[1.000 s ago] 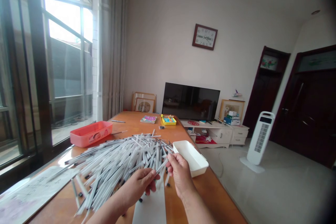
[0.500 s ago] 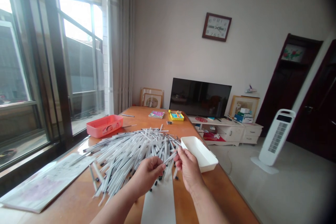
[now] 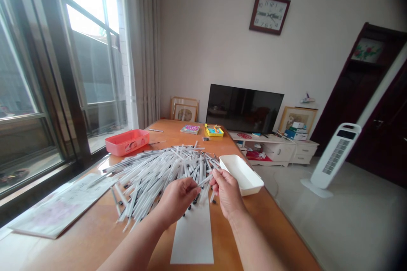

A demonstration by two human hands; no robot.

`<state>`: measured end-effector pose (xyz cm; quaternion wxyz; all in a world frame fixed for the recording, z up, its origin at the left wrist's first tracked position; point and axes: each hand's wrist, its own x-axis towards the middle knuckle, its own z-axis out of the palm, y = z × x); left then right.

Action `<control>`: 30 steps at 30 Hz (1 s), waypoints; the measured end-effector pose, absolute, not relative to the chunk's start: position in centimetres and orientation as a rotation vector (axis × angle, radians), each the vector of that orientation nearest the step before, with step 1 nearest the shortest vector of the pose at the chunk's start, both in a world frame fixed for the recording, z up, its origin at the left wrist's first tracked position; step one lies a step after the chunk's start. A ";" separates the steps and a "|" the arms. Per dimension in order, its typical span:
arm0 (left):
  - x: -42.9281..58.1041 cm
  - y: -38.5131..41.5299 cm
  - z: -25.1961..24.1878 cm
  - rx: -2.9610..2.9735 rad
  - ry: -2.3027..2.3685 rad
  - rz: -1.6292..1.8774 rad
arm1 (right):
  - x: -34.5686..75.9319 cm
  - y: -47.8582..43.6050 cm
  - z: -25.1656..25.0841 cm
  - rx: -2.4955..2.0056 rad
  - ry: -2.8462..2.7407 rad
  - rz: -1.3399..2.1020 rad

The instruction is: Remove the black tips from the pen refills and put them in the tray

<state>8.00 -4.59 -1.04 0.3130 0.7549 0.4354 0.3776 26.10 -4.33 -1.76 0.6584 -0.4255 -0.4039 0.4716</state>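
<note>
Pinching a thin white pen [image 3: 205,180], left hand [image 3: 177,197] and right hand [image 3: 227,192] angle inward over heaped white pens [image 3: 159,173], white plastic tray [image 3: 241,173] at two o'clock.

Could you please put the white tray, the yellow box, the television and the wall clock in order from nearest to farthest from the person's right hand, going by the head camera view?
1. White plastic tray: just right of the right hand.
2. Yellow box: straight ahead, at the far end of the table.
3. Television: beyond the table.
4. Wall clock: on the wall, above and behind the television.
</note>
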 end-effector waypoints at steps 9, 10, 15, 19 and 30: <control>8.4 -4.7 -1.5 1.989 1.161 1.014 | 25.9 -4.4 -2.0 -0.958 -0.879 1.081; 8.5 -4.7 -1.5 1.982 1.156 1.012 | 25.9 -4.4 -2.0 -0.959 -0.886 1.077; 8.5 -4.9 -1.0 2.090 1.246 0.998 | 25.8 -4.2 -2.4 -0.987 -0.865 1.055; 8.7 -5.0 -0.9 2.099 1.276 1.013 | 25.4 -4.4 -2.4 -0.957 -0.833 1.129; 6.9 -3.2 -1.2 1.749 1.289 1.333 | 26.9 -3.4 -2.4 -0.915 -0.751 1.029</control>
